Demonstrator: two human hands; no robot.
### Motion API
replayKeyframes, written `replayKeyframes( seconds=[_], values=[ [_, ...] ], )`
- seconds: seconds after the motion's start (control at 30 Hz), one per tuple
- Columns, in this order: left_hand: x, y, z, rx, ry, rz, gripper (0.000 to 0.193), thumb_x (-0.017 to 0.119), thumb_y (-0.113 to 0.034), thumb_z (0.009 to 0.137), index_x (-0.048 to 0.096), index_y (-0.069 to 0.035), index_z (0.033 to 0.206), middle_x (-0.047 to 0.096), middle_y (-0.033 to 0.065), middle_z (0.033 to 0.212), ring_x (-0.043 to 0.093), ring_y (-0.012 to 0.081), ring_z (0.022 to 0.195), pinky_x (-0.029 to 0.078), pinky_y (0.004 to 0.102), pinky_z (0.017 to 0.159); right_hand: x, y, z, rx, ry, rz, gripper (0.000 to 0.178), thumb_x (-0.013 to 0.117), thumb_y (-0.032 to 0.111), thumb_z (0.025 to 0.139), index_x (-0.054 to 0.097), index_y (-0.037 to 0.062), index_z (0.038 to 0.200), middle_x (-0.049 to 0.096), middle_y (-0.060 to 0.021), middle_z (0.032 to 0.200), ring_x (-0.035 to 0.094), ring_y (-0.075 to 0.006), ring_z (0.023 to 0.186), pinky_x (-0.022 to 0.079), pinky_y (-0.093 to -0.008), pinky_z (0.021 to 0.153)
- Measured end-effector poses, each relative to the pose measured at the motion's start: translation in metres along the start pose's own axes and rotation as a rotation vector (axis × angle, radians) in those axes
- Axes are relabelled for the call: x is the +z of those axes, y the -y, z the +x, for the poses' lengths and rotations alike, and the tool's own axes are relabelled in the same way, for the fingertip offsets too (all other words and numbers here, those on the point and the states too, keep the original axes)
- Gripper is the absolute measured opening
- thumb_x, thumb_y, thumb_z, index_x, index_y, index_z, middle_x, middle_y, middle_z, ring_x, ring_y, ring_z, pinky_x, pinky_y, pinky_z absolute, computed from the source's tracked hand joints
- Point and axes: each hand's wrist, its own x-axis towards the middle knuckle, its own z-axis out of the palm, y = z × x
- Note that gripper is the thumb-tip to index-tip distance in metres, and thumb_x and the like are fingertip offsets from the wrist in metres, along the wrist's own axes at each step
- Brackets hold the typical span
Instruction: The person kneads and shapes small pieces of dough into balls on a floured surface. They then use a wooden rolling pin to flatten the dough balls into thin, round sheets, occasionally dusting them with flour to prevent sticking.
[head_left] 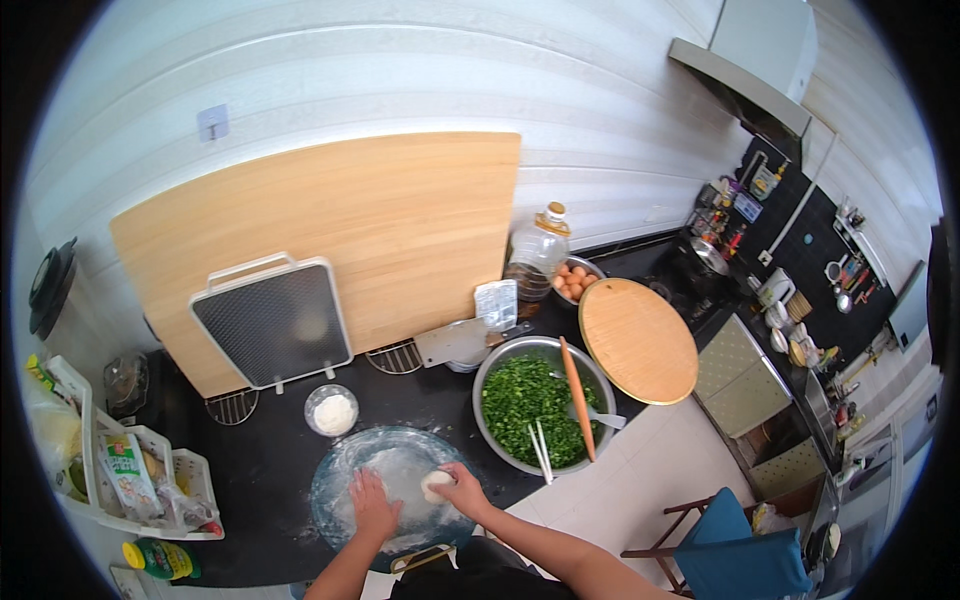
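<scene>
A round, flour-dusted glass board (335, 497) lies on the black counter in front of me. My left hand (374, 504) rests on it, palm down with the fingers stretched out. At the board's right side my right hand (463, 488) grips a small pale piece of dough (435, 487) between thumb and fingers. Behind the board stands a small bowl of white flour (332, 411). To the right, a large steel bowl (482, 424) holds chopped greens (520, 400). A wooden rolling pin (577, 398), a pair of white chopsticks (541, 450) and a spoon (597, 416) lie across it.
A large wooden board (400, 220) and a dark cutting board (275, 320) lean on the wall. A cleaver (450, 343) lies behind the greens. A round wooden board (640, 340) is beside a bowl of eggs (574, 281). White baskets (205, 490) stand left; a blue chair (740, 550) is lower right.
</scene>
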Motion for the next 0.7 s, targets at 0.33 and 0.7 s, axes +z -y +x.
replayKeyframes(
  seconds=[0.33, 0.7],
  values=[
    [-0.001, -0.028, 0.017, -0.238, -0.173, -0.124, 0.066, 0.064, -0.025, 0.084, 0.041, 0.007, 0.137, 0.024, 0.0259, 0.151, 0.02, 0.0425, 0.141, 0.014, 0.0525, 0.115, -0.193, 0.107, 0.035, 0.17, -0.17, 0.574, 0.028, 0.066, 0.012, 0.09, 0.059, 0.0038, 0.115, 0.067, -0.0078, 0.107, 0.066, -0.0183, 0.092, 0.055, -0.0331, 0.079],
    [0.042, -0.046, 0.016, -0.228, -0.166, 0.031, 0.059, 0.058, -0.024, 0.088, 0.042, 0.005, 0.137, 0.032, 0.0219, 0.149, 0.027, 0.0387, 0.14, 0.017, 0.0494, 0.116, -0.464, -0.037, 0.158, 0.045, -0.777, 0.482, 0.028, 0.061, 0.012, 0.087, 0.054, -0.0017, 0.111, 0.062, -0.0146, 0.1, 0.065, -0.0276, 0.091, 0.057, -0.0392, 0.066]
  ],
)
